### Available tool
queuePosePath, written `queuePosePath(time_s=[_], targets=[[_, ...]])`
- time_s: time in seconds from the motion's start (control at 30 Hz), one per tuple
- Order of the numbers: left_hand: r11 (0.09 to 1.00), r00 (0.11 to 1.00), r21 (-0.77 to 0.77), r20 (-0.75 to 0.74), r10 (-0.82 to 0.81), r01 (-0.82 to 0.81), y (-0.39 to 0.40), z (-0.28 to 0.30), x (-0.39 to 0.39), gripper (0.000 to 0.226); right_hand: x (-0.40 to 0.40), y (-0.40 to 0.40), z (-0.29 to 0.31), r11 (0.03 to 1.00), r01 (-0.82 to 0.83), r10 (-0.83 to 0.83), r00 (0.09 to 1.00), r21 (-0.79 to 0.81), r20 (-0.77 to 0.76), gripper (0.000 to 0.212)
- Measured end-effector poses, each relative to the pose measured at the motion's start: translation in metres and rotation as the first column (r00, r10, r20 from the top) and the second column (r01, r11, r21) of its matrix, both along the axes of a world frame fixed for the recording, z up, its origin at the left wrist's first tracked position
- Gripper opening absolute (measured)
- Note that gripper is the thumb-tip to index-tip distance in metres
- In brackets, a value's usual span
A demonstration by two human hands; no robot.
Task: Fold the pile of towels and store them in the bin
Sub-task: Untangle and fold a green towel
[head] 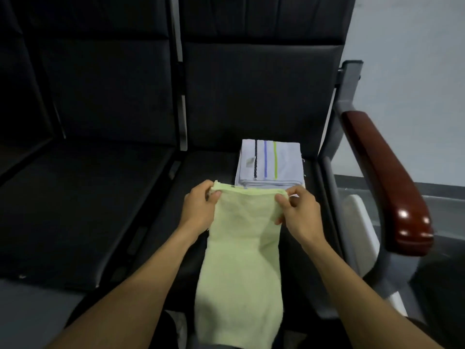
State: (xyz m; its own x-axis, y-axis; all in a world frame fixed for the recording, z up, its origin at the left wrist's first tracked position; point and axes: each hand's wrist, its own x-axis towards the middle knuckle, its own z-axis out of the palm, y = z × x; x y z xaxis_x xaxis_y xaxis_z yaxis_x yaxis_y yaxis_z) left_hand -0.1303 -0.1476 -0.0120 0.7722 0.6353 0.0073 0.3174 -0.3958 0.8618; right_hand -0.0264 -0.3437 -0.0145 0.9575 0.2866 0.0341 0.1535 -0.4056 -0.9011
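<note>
Row of black padded seats (pixel 100 202) fills most of the view, w/ a grey metal frame and a glossy reddish-brown wooden armrest (pixel 387 182) on the right side; pale wall behind. A white container (pixel 362 227), only partly visible, sits low beside the right seat, under the armrest; can't tell what it holds. Main item: pale green towel (pixel 241 260), soft terry-looking fabric, folded lengthwise into a long narrow strip. It hangs from the hands over the front of the right seat and runs down toward the bottom of the view, lower end a bit wider and rumpled. Top edge is stretched roughly level between both hands, w/ a small dark mark near its left corner. Just behind that top edge, on the seat cushion, lies a folded stack of white towels (pixel 270 163), squared up, top one w/ three thin stripes: black, blue, lime green, plus a small tag. Left hand (pixel 201 207) pinches the green towel's top-left corner, fingers curled round it; right hand (pixel 298 210) pinches the top-right corner the same way.
</note>
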Motion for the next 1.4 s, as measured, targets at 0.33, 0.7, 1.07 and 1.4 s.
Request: queuePosePath(time_s=[0.33,0.7,1.07,1.4], targets=[[0.960,0.991,-0.250,0.072,-0.114,0.129,0.008,-0.014,0.023,0.016,0.019,0.014,-0.012,0.998,-0.067,0.068,0.996,0.020,-0.054,0.024],[0.984,0.982,-0.168,-0.170,-0.088,0.059,0.012,-0.033,0.002,0.011,0.016,0.000,-0.050,0.991,-0.130,0.111,0.939,-0.038,-0.325,0.032],[0.960,0.894,-0.260,-0.398,-0.208,0.108,0.015,-0.046,-0.012,0.035,0.001,0.002,-0.065,0.941,-0.284,0.187,0.890,-0.184,-0.417,0.016],[0.845,0.838,-0.441,-0.299,-0.456,0.303,0.024,-0.052,-0.019,0.076,0.004,-0.003,-0.052,0.862,-0.493,0.352,0.748,-0.115,-0.563,0.082]])
